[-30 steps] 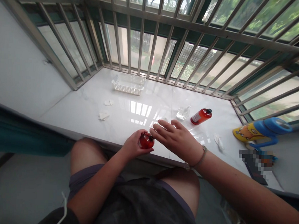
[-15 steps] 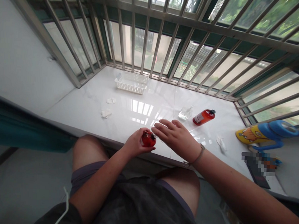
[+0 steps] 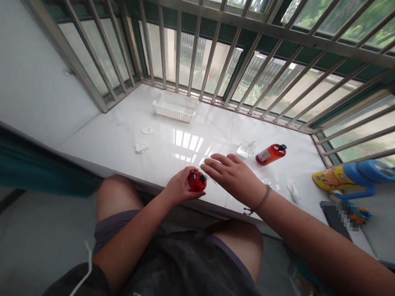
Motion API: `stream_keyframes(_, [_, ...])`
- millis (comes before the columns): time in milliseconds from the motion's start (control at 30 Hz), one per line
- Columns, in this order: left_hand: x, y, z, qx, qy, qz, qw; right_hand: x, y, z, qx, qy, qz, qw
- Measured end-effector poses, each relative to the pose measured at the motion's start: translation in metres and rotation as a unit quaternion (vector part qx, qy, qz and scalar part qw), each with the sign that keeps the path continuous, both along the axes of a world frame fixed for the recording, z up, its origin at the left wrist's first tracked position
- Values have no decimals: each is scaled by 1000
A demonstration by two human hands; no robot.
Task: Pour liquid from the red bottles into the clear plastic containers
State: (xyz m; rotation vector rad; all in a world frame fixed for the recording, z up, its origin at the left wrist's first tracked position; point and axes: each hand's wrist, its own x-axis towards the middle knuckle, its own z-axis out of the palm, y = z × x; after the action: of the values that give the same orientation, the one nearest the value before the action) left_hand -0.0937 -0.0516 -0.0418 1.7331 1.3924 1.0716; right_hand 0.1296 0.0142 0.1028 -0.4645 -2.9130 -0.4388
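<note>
My left hand (image 3: 178,187) is wrapped round a small round red bottle (image 3: 195,182) with a dark neck, held over the near edge of the white marble sill (image 3: 118,139). Just right of the bottle's neck is my right hand (image 3: 233,175), palm down, fingers stretched out toward the neck; whether thumb and finger pinch something there is hidden. A bracelet sits on my right wrist. Farther back on the sill lies a larger orange-red bottle (image 3: 270,153) with a black cap, on its side, next to a clear plastic piece (image 3: 247,148).
A white slotted basket (image 3: 175,107) stands at the back by the metal window bars. Crumpled white wipes (image 3: 141,147) lie left of centre, another wipe (image 3: 293,189) at the right. A blue and yellow water bottle (image 3: 351,177) lies at the right edge. My knees are below the sill.
Both hands and the red bottle stay nearly where they were. The view has shifted slightly, so everything sits a little lower and to the right in the picture.
</note>
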Motion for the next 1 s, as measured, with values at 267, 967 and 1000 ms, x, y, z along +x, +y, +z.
stream_keyframes(267, [-1,0,0,-4,-6,2,1000,-7,3,10,3,-22,17,1000])
stream_keyframes(967, [-4,-2,-2,-4,-20,7,1000,-22,0,19,0,-55,18,998])
stream_keyframes(1000, [-4,-2,-2,-2,-22,6,1000,-20,0,17,-6,-49,14,999])
